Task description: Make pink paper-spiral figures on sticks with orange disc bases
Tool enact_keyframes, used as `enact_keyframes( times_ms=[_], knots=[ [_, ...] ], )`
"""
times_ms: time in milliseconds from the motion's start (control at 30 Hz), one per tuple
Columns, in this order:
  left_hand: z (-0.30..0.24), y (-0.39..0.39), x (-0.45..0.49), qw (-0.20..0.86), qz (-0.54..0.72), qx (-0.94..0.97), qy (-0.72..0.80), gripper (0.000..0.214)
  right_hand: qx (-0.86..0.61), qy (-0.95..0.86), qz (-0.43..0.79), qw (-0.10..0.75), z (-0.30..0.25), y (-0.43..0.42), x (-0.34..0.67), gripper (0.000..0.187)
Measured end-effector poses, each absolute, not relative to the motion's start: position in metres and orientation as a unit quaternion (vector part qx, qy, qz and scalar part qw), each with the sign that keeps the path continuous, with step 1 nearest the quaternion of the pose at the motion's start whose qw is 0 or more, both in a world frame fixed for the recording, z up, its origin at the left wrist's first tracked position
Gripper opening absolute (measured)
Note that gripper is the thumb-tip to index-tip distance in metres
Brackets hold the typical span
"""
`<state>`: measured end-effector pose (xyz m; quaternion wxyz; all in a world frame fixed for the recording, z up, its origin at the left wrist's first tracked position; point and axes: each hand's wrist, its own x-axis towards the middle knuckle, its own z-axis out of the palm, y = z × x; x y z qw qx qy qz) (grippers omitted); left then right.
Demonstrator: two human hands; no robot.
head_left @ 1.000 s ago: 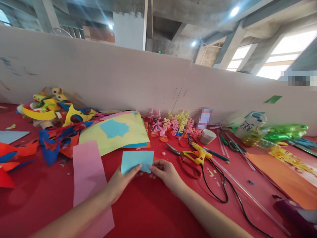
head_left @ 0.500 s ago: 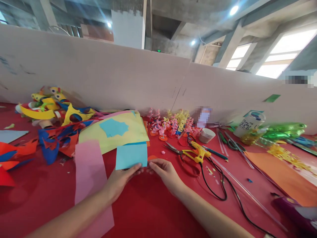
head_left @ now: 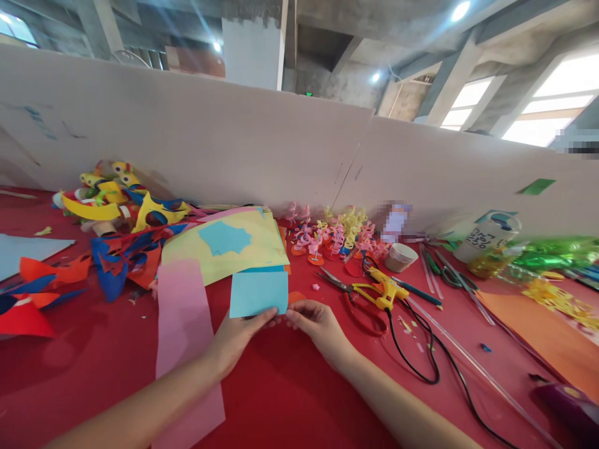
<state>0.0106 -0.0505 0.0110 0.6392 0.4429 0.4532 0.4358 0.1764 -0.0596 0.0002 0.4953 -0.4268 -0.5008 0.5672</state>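
Note:
Both hands meet at the middle of the red table point(head_left: 290, 393). My left hand point(head_left: 236, 340) pinches the lower edge of a light blue paper square point(head_left: 259, 293), which stands up from the table. My right hand point(head_left: 316, 324) has its fingers closed at the square's lower right corner, next to a small orange scrap point(head_left: 296, 297). A pink paper strip point(head_left: 185, 337) lies under my left forearm.
A stack of yellow, blue and pink sheets point(head_left: 229, 243) lies behind the square. Scissors point(head_left: 344, 293) and a yellow glue gun point(head_left: 384, 290) with a black cord lie to the right. Coloured paper cut-outs point(head_left: 116, 243) sit left, small paper curls point(head_left: 332, 234) by the board wall, an orange sheet point(head_left: 538, 324) far right.
The blue paper has been turned from wide to upright and raised a little, with both hands staying at its lower edge. The camera has shifted slightly.

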Motion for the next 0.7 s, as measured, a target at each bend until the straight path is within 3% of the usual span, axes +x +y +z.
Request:
enact_keyframes(
  times_ms=[400, 700],
  knots=[
    [0.018, -0.058, 0.014, 0.6, 0.419, 0.485, 0.479, 0.022, -0.462, -0.546, 0.522, 0.464, -0.007, -0.059, 0.175, 0.032],
    [0.025, -0.061, 0.016, 0.581, 0.379, 0.507, 0.512, 0.025, -0.536, -0.599, 0.378, 0.46, -0.004, -0.065, 0.17, 0.021]
  ],
)
